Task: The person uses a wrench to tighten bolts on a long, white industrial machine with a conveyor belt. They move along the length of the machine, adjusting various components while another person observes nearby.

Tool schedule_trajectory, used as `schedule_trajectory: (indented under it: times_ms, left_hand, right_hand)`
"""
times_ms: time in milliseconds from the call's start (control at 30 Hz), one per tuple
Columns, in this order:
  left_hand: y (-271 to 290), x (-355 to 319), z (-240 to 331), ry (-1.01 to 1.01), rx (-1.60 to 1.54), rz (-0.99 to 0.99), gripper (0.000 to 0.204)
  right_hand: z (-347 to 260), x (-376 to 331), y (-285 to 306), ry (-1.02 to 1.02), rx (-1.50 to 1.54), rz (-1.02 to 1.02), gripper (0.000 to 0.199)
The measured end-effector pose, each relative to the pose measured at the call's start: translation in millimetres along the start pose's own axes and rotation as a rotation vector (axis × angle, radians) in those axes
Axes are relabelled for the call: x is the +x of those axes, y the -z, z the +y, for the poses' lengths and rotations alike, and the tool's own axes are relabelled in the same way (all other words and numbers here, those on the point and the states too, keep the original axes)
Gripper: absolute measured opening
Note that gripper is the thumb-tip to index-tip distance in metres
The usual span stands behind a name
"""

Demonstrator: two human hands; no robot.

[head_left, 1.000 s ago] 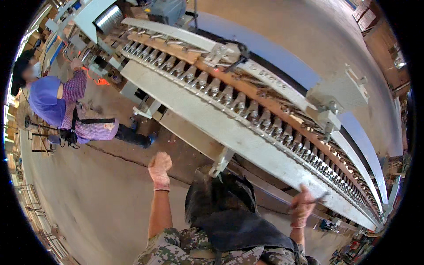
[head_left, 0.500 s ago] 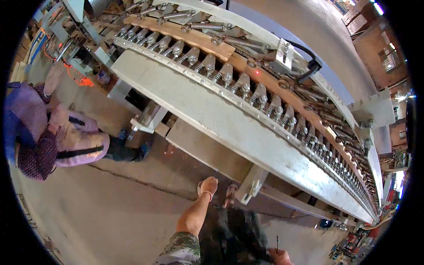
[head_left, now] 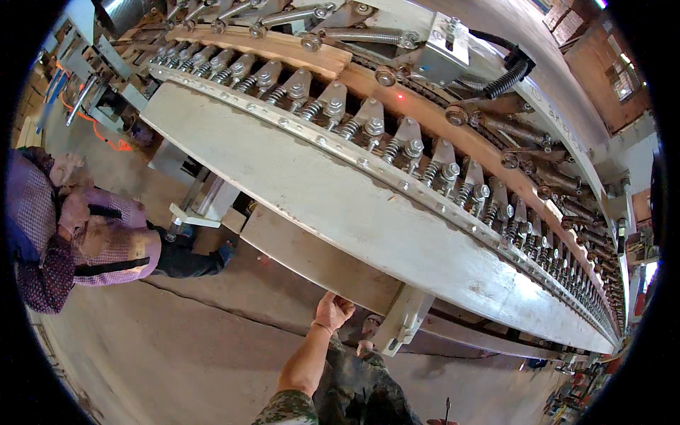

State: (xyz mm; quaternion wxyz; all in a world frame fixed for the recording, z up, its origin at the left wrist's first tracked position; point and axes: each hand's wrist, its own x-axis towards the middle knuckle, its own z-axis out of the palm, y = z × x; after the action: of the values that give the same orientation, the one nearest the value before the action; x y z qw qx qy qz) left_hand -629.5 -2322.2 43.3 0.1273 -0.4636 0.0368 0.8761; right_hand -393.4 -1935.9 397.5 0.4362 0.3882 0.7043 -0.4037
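Note:
My left hand [head_left: 333,310] is raised in front of me, empty, its fingers loosely bent, right at the lower grey panel [head_left: 304,258] of a long machine [head_left: 354,191]. Beside it a pale bracket leg [head_left: 401,324] hangs down from the machine. Only a sliver of my right hand [head_left: 433,422] shows at the bottom edge, with a thin dark stick [head_left: 448,406] standing up out of it. Along the machine's top runs a row of spring-loaded clamps [head_left: 411,152] against a long wooden board [head_left: 453,134].
Another person in a purple checked shirt [head_left: 85,241] crouches on the concrete floor [head_left: 177,347] at the left, close to the machine's legs [head_left: 202,202]. A grey box with a black ribbed hose [head_left: 453,53] sits on top. Brick walls rise at the far right.
The view has closed in on the machine. My left hand has gone forward and up to the lower panel, and my right hand has sunk to the bottom edge.

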Motion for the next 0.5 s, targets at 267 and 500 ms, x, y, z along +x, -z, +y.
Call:
schedule_trajectory:
  times_ms: [267,500]
  left_hand:
    - [4,21,-2,0.048,-0.266,0.063,0.021]
    - [9,9,-4,-0.267,0.340,0.004,0.025]
  right_hand:
    - [0,14,6,0.088,-0.016,0.013,0.034]
    - [-11,25,9,0.022,-0.084,0.009,0.037]
